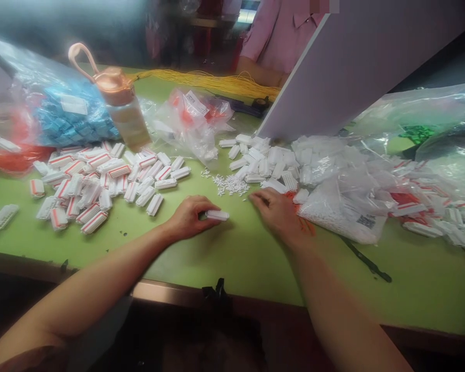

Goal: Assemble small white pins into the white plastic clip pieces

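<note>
Head view: in the centre of the frame, the left hand (186,218) grips a small white block (218,215) between thumb and fingers, its free end pointing right above the green table (232,263). The right hand (276,211) is just right of centre, its fingers bent and their tips low beside a heap of tiny white pins (231,185); whether they pinch a pin cannot be told. Orange strands (307,226) lie beside the right wrist.

Many white blocks with red stripes (96,188) are heaped in the left of the frame, and plain white blocks (265,161) lie just above the right hand. Right of that hand sits a clear bag of white bits (339,213), with a dark slim tool (368,262) below it. At upper left, a bottle with a peach lid (121,106) stands tilted beside a bag of blue pieces (72,121). Yellow cords (201,79) stretch along the far edge, near a person in a pink shirt (273,39).
</note>
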Motion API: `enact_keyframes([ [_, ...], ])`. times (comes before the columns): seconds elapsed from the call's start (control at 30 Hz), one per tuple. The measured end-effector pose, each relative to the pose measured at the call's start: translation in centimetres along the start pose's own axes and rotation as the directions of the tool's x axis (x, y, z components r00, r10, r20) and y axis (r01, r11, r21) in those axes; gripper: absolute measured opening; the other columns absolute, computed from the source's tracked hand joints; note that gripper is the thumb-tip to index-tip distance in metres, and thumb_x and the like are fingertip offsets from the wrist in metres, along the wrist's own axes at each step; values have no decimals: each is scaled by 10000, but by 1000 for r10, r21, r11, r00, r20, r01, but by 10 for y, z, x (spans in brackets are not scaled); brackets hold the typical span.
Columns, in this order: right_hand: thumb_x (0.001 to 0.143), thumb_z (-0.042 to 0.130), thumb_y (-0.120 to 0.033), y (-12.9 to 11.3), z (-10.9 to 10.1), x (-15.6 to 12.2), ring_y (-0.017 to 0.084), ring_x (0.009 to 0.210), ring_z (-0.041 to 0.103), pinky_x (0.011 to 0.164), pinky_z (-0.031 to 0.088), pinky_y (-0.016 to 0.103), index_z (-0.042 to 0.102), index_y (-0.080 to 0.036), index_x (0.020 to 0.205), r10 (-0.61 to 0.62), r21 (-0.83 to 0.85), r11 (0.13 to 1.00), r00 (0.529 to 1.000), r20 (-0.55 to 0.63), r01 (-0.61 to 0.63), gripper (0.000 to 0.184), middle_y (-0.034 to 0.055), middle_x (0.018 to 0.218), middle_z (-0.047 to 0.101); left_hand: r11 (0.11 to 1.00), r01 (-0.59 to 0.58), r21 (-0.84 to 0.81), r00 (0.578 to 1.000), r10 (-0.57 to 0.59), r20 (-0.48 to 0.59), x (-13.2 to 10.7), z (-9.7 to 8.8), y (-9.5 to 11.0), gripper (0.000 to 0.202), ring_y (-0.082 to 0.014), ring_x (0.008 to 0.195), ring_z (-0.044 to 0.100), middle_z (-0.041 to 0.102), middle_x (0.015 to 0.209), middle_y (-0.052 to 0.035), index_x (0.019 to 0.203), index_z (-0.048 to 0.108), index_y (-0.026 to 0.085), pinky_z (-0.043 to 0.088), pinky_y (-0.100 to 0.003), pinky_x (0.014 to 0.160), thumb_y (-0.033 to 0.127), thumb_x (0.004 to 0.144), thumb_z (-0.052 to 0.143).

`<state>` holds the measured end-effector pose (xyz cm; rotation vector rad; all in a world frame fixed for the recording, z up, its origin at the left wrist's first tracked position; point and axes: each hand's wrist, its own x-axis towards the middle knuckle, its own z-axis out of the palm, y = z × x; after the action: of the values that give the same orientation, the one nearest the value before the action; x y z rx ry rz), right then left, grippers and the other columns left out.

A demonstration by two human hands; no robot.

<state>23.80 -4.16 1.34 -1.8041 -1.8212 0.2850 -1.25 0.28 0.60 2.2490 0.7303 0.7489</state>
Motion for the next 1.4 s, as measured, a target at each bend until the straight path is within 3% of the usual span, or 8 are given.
enact_keyframes([
  [0.17,862,536,-382,-4,3,-3,193,727,590,645,394,319,689,-201,811,76,-118,990,996,-43,-81,242,64,825,683,1000,-1,25,1000,0,5,0,-1,2,260,-140,724,611,700,804,-57,937,723,159,451,-269,699,385,821,666],
  [0.37,855,536,-265,-15,13,-1,198,796,600,705,410,331,679,-200,849,58,-65,996,998,15,-57,157,71,895,699,998,34,50,999,-35,9,0,-3,4,240,-141,738,628,704,844,-53,969,718,184,473,-287,733,369,824,664],
  [0.5,881,521,-322,-19,6,0,191,824,619,726,445,322,689,-201,907,64,-13,998,998,-7,-64,208,70,936,704,999,32,40,999,-33,20,-1,-4,3,228,-156,794,642,708,888,-57,990,716,198,491,-304,762,347,830,652],
  [0.6,891,494,-376,-12,-23,-1,203,876,633,778,473,328,691,-195,944,89,52,995,984,-153,-82,273,84,979,706,998,38,44,999,-39,27,-1,-6,3,213,-158,794,641,710,887,-55,979,717,203,497,-306,749,337,824,658],
  [0.7,884,467,-389,12,-76,-2,223,913,637,828,475,355,693,-192,977,246,32,967,895,-372,-253,314,88,1004,712,999,33,32,999,-34,31,0,-7,3,202,-155,783,640,711,886,-56,967,718,199,498,-298,729,327,824,655],
  [0.87,877,435,-354,61,-148,-1,246,917,626,829,458,392,690,-177,1020,492,-195,794,797,-351,-576,342,102,978,706,999,36,11,999,-36,33,1,-7,5,204,-150,766,634,710,877,-54,962,719,193,495,-293,723,328,821,656],
  [1.07,695,699,-419,75,-149,4,206,697,585,684,432,372,696,-168,805,523,-251,787,825,-216,-564,274,59,720,670,999,43,16,998,-44,53,2,-9,8,205,-143,768,627,709,880,-52,962,716,187,492,-291,734,329,830,649],
  [1.4,751,619,-368,61,-192,-5,146,692,559,675,442,322,628,-214,815,431,-124,858,831,-352,-498,167,16,813,660,997,73,27,995,-74,61,1,-8,4,212,-155,806,630,706,908,-53,981,717,202,491,-300,751,330,824,655],
])
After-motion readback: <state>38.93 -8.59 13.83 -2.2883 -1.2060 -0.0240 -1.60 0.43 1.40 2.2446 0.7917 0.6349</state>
